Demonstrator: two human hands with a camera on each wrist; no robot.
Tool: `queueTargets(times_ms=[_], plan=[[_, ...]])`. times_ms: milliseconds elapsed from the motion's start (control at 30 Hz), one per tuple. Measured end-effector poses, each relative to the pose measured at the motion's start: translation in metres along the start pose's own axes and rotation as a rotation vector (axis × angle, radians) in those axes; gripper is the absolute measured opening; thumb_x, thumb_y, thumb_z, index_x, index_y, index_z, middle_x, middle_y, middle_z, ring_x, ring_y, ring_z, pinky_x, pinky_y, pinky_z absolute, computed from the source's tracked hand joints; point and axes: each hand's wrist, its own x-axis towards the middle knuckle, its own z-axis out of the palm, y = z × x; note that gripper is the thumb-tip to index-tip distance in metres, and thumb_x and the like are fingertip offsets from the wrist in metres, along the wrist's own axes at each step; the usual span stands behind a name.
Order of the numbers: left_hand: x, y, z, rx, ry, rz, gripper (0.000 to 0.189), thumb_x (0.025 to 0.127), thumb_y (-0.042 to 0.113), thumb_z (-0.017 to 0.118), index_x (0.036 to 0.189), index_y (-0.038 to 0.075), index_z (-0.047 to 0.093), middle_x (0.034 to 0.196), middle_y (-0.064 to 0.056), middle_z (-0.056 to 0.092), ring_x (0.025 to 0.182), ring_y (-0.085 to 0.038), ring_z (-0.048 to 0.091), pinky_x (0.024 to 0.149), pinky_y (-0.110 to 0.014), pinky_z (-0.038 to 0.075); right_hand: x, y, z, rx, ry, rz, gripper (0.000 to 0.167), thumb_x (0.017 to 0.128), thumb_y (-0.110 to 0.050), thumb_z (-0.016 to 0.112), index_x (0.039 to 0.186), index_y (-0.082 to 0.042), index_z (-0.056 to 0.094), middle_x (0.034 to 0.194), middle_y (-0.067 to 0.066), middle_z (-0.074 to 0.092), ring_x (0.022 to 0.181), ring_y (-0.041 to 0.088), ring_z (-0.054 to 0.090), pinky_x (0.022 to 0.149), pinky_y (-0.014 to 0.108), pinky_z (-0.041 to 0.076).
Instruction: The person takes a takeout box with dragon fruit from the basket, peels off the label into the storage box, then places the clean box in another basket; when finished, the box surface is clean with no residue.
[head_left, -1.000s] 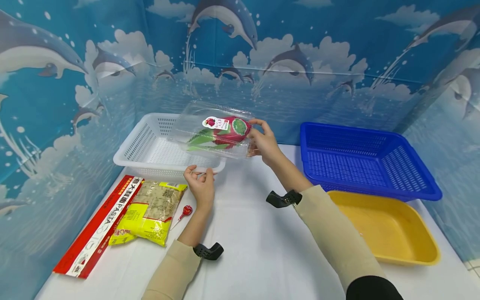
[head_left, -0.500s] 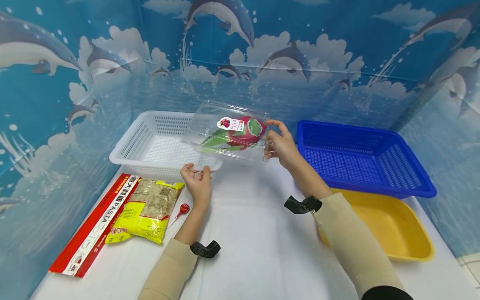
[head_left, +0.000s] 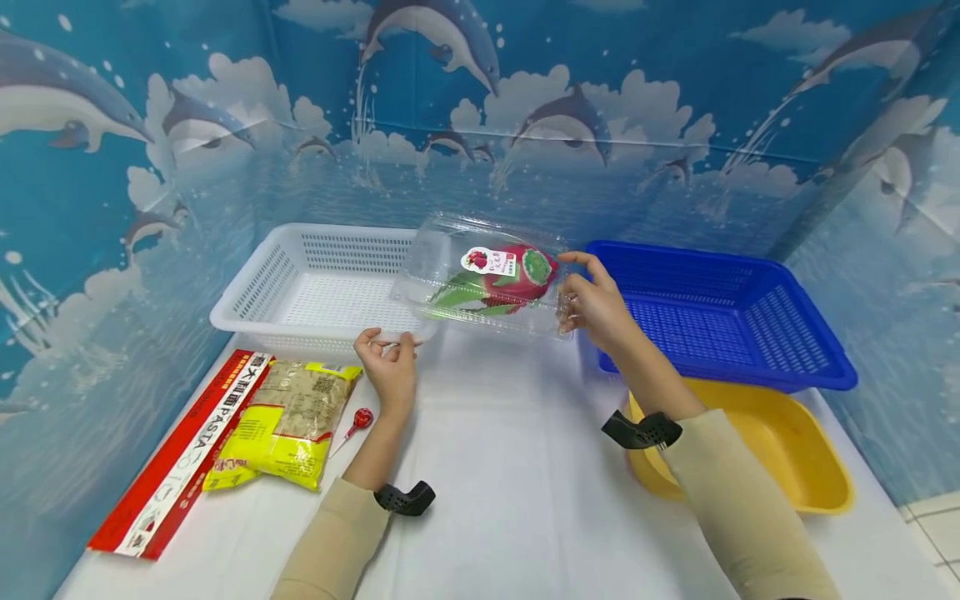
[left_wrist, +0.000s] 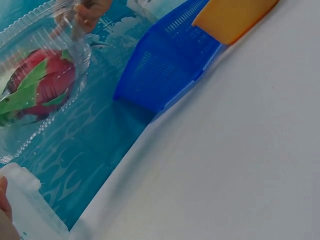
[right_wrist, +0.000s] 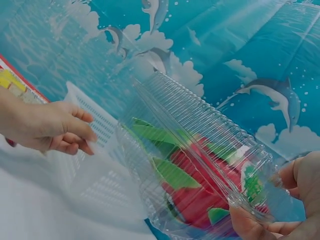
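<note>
Clear box (head_left: 483, 279) with red fruit (head_left: 513, 279) pinched at its end in right grip (head_left: 592, 304), lifted off surface (head_left: 510, 492); white basket (head_left: 300, 292) rim clasped by left grip (head_left: 386, 362), blue basket (head_left: 712, 312) beside right grip.

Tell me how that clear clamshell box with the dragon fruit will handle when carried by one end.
The clamshell box looks thin and ribbed, so it probably flexes. The right hand pinches only its end, so it may sag. The dragon fruit could slide inside.
</note>
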Motion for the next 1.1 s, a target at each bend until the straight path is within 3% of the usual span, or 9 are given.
queueTargets(times_ms=[600, 1100], plan=[[-0.002, 0.003, 0.0, 0.004, -0.013, -0.009, 0.038, 0.089, -0.011, 0.059, 0.115, -0.006, 0.033, 0.093, -0.014, 0.049, 0.06, -0.007, 0.061, 0.058, -0.022, 0.052, -0.019, 0.021, -0.037, -0.057, -0.003, 0.023, 0.043, 0.098, -0.008, 0.04, 0.14, -0.018, 0.036, 0.075, 0.007, 0.046, 0.048, 0.017, 0.05, 0.046, 0.028, 0.051], [-0.002, 0.004, -0.001, 0.005, -0.025, -0.019, 0.038, 0.089, -0.011, 0.058, 0.116, -0.005, 0.032, 0.093, -0.012, 0.049, 0.061, -0.008, 0.061, 0.06, -0.024, 0.053, -0.039, 0.05, -0.041, -0.131, -0.012, 0.027, 0.047, 0.095, -0.008, 0.043, 0.142, -0.013, 0.037, 0.078, 0.01, 0.05, 0.049, 0.017, 0.052, 0.046, 0.031, 0.051]])
